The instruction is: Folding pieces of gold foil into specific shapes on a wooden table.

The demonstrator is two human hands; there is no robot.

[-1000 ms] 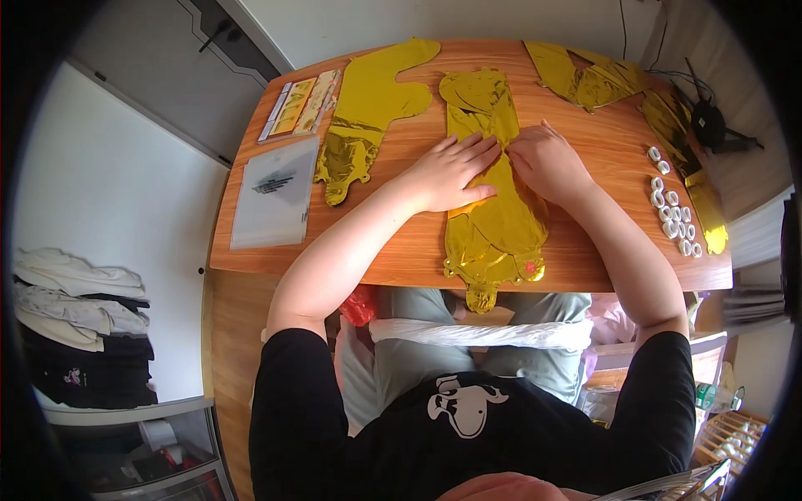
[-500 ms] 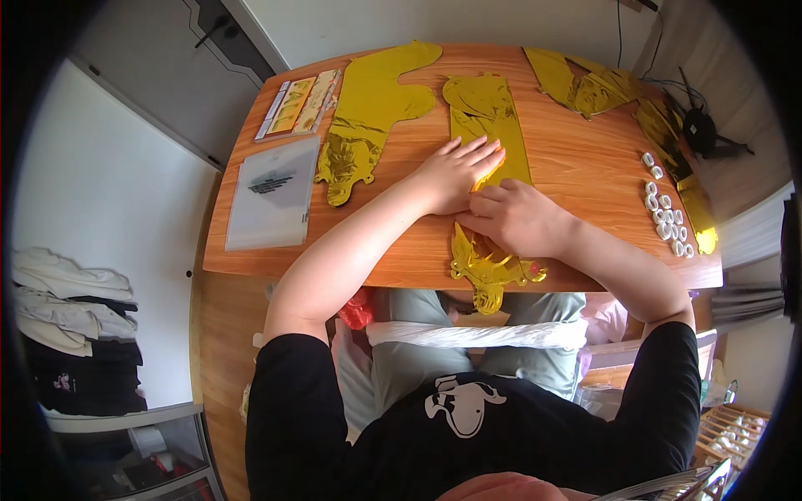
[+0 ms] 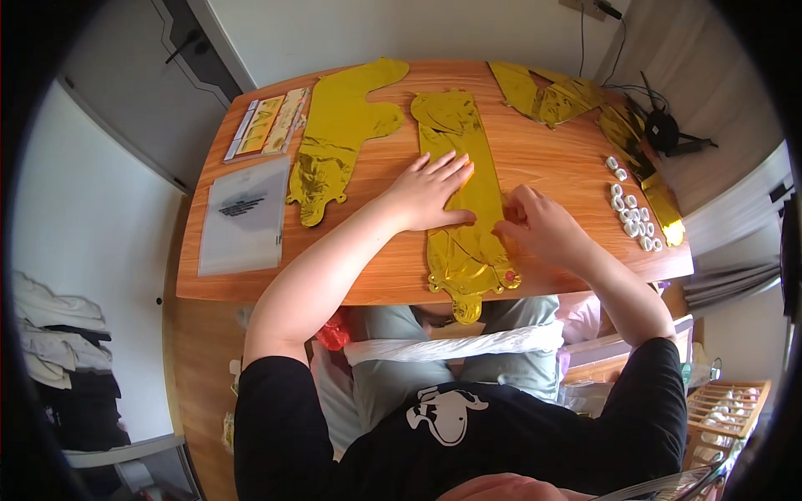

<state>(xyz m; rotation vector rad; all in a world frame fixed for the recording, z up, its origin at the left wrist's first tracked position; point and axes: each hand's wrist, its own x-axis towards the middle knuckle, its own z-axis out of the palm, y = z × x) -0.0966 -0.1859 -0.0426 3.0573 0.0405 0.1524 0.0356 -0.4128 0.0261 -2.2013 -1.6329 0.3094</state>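
A flat gold foil balloon (image 3: 480, 167) lies lengthwise before me, its lower tabbed end hanging a little over the table's near edge. My left hand (image 3: 434, 194) rests on its middle with fingers spread. Just past the balloon's right edge is my right hand (image 3: 543, 224), slightly blurred, its fingers loosely curled and the thumb apart from them. Nothing shows in its grip. Another gold foil balloon (image 3: 342, 108), wider and curved, is laid out to the left, its lower end crinkled.
On the wooden table (image 3: 384, 280), a clear plastic sleeve (image 3: 242, 221) and a printed packet (image 3: 266, 125) lie left. More gold foil (image 3: 547, 92) sits at the far right. Several small white rings (image 3: 632, 215) are grouped near the right edge, beside a black device with antennas (image 3: 662, 131).
My right hand has left the spot beside my left hand and moved right. The balloon's lower part, rumpled before, now lies flatter. The whole view has shifted slightly.
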